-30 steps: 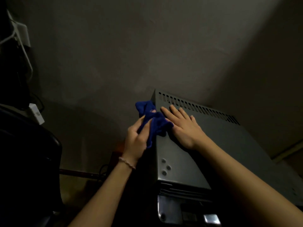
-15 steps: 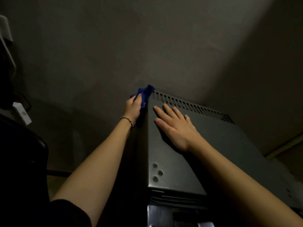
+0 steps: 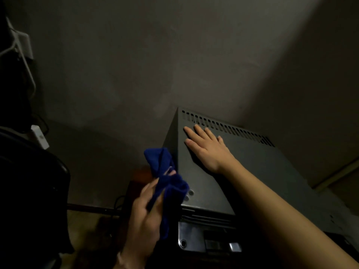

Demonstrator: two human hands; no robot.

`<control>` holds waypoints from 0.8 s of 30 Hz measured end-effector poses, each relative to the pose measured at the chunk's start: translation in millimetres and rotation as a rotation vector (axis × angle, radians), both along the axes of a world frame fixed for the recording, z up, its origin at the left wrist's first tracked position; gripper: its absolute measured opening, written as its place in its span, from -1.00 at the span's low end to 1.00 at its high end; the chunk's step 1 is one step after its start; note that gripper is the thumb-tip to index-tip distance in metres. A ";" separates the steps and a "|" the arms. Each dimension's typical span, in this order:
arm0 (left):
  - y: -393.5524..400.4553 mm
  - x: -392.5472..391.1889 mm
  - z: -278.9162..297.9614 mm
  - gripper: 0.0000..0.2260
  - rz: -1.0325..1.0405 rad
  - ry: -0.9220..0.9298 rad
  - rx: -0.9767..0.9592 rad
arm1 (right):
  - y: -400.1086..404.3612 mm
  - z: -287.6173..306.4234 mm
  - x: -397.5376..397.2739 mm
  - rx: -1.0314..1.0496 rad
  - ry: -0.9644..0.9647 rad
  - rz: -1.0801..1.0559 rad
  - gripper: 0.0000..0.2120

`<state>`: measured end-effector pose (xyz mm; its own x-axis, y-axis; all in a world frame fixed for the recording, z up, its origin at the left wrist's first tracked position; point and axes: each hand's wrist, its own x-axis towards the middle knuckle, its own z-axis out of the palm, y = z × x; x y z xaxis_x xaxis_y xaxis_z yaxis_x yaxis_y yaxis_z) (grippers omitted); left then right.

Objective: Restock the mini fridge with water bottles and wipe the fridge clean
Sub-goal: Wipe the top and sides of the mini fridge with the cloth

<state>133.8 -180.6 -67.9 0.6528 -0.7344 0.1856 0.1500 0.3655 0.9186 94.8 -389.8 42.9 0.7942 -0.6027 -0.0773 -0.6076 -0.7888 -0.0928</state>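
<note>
Both hands are seen in the dim head view. A blue cloth is gripped in the left hand, whose fingers are curled round its bunched middle; one end of the cloth stands up above the fingers and the other hangs down past the palm. This hand is held at the left side wall of the mini fridge, near its front upper corner, and the cloth is seen against that edge, though whether it touches the metal cannot be told. The right hand is laid flat on the fridge top, further back than the left hand, with fingers straight and slightly spread, holding nothing.

Just beyond the right fingertips a row of vent slots is cut along the rear edge of the top. Beside the hanging cloth, a few screws are set in the top panel. Below the right forearm, a shiny metal plate is fixed at the fridge's front corner. Behind the fridge, past both hands, a bare grey wall is seen.

To the left of the left hand, a dark rounded shape fills the lower corner; what it is cannot be made out. Above it a white box with cables is seen, and higher still a white fitting on the wall. Below the left hand, a dark bar is crossed by the wrist, with floor beneath.
</note>
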 end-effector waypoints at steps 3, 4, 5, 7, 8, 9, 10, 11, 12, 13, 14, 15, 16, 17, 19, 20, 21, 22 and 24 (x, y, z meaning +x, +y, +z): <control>22.7 -24.5 13.3 -0.58 0.100 -0.040 -0.022 | 2.4 0.3 0.3 -0.010 0.002 -0.008 -0.49; 25.1 -28.3 17.9 -0.61 0.116 -0.046 -0.021 | 3.1 0.1 0.1 -0.012 0.001 -0.007 -0.49; 26.2 -29.6 21.7 -0.65 0.128 -0.055 -0.025 | 3.7 -0.3 -0.1 -0.013 0.000 -0.007 -0.49; 24.4 -24.2 30.5 -0.65 0.108 -0.100 -0.037 | 3.5 -0.9 -0.1 -0.013 0.003 -0.011 -0.49; 20.2 -18.6 34.2 -0.64 0.075 -0.116 -0.045 | 3.2 -0.9 0.1 -0.010 0.005 -0.013 -0.49; 13.2 -10.4 35.2 -0.63 0.032 -0.123 -0.062 | 2.6 -1.0 0.7 -0.007 0.007 -0.010 -0.49; 3.5 -0.9 34.7 -0.62 0.006 -0.127 -0.081 | 2.5 -0.7 0.8 -0.003 0.007 -0.007 -0.49; -9.8 9.5 34.4 -0.62 0.007 -0.133 -0.088 | 2.5 -0.4 0.5 0.002 0.006 -0.004 -0.49; -25.5 20.6 35.0 -0.62 0.024 -0.143 -0.082 | 2.1 -0.2 0.1 0.003 0.006 0.000 -0.49; -43.1 32.1 36.1 -0.64 0.039 -0.143 -0.072 | 1.7 0.0 -0.4 -0.001 0.010 0.008 -0.49; -61.7 44.4 37.2 -0.67 0.047 -0.121 -0.067 | 0.9 -0.1 -0.9 -0.009 0.015 0.017 -0.48; -80.7 57.3 37.7 -0.69 0.047 -0.093 -0.062 | 0.2 0.0 -1.0 -0.017 0.016 0.023 -0.49; -98.1 70.1 37.6 -0.70 0.042 -0.067 -0.050 | -0.6 -0.2 -0.5 -0.018 0.014 0.022 -0.50; -114.7 82.6 36.2 -0.71 0.034 -0.051 -0.028 | -1.0 -0.2 0.2 -0.014 0.011 0.019 -0.50; -140.5 102.7 31.3 -0.75 0.019 -0.033 0.018 | -1.8 -1.3 1.4 -0.008 0.006 0.012 -0.50; -150.7 111.0 28.6 -0.74 0.023 -0.015 0.039 | -2.1 -1.7 1.7 -0.010 0.004 0.011 -0.50; -159.6 117.7 25.7 -0.74 0.036 0.007 0.058 | -2.6 -2.2 1.9 -0.013 0.004 0.012 -0.49; -166.6 122.8 22.4 -0.73 0.043 0.032 0.076 | -3.2 -2.3 1.9 -0.015 0.004 0.012 -0.49; -177.0 128.4 11.9 -0.71 0.052 0.087 0.116 | -4.0 -1.8 1.5 -0.011 0.006 0.011 -0.50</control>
<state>262.2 -357.6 -56.0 0.7006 -0.7123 0.0421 0.2147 0.2666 0.9396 96.3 -393.8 41.2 0.8005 -0.5946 -0.0754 -0.5992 -0.7965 -0.0803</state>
